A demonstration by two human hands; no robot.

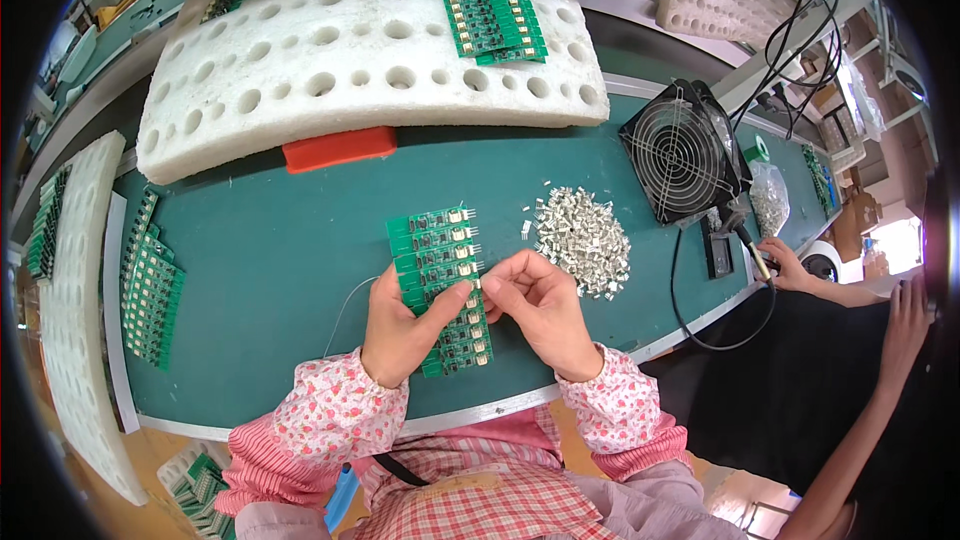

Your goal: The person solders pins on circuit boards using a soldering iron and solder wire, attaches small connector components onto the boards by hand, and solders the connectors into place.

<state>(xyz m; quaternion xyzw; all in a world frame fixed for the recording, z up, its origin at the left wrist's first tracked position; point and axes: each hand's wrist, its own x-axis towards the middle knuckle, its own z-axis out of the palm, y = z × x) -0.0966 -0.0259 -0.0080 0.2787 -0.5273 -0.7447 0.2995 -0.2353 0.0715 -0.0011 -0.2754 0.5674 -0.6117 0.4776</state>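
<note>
In the middle of the green work mat, my left hand (pixel 408 328) grips a green circuit board panel (pixel 430 240) by its left edge, thumb pressed on its face. Small white connectors sit along the panel's right edge, some with pins sticking out. My right hand (pixel 540 310) is closed in a pinch at that edge, thumb and forefinger together beside the left thumb. What the pinch holds is too small and covered to make out. Just beyond my right hand lies a heap of small white connectors (pixel 583 243), with a few loose ones beside it.
A white foam block (pixel 330 80) with holes carries circuit boards (pixel 490 15); a red bin (pixel 340 150) shows under it. To the right stand a black fan (pixel 682 155) and a soldering iron (pixel 750 240) with its cable. Boards (pixel 152 290) lie left. A co-worker's hand (pixel 788 265) rests nearby.
</note>
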